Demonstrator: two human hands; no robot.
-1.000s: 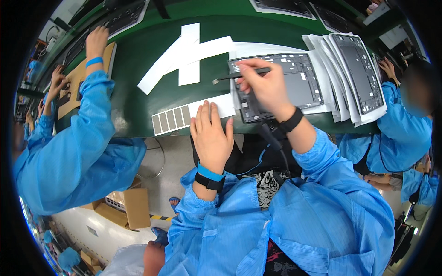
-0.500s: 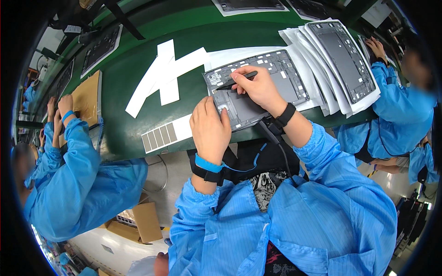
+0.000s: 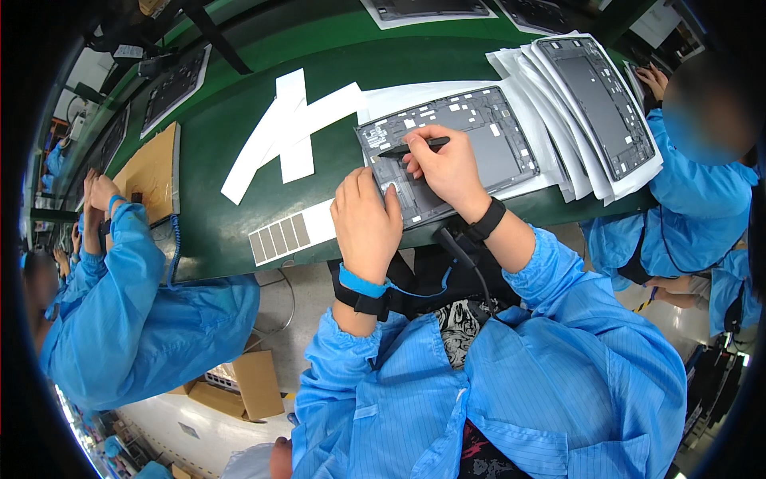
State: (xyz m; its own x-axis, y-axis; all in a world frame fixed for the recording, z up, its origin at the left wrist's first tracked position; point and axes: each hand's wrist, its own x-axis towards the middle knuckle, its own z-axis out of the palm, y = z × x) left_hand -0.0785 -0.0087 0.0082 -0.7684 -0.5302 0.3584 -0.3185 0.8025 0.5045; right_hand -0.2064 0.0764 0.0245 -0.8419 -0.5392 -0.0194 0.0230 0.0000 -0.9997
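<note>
In front of me lies a dark grey tablet-like housing (image 3: 499,148) with small white patches around its border. My right hand (image 3: 451,172) pinches slim black tweezers (image 3: 438,143), their pointed end slanting left and down over the housing's left part. My left hand (image 3: 365,217) rests at the housing's near left corner, fingers stretched out and thumb apart; whether something small lies under the fingertips is hidden. Just left of it is a white backing strip (image 3: 321,223) with several grey rectangular stickers (image 3: 279,238).
White paper strips (image 3: 275,132) lie crossed on the green table (image 3: 199,207). A stack of similar housings (image 3: 594,104) with white sheets between stands at right. Co-workers in blue sleeves (image 3: 128,263) (image 3: 702,191) sit on both sides. A cord (image 3: 484,279) hangs by my right wrist.
My right hand and the tweezers have shifted slightly; the tweezers lie a little lower over the housing. My left hand stays nearly in place. The left co-worker's hands have moved.
</note>
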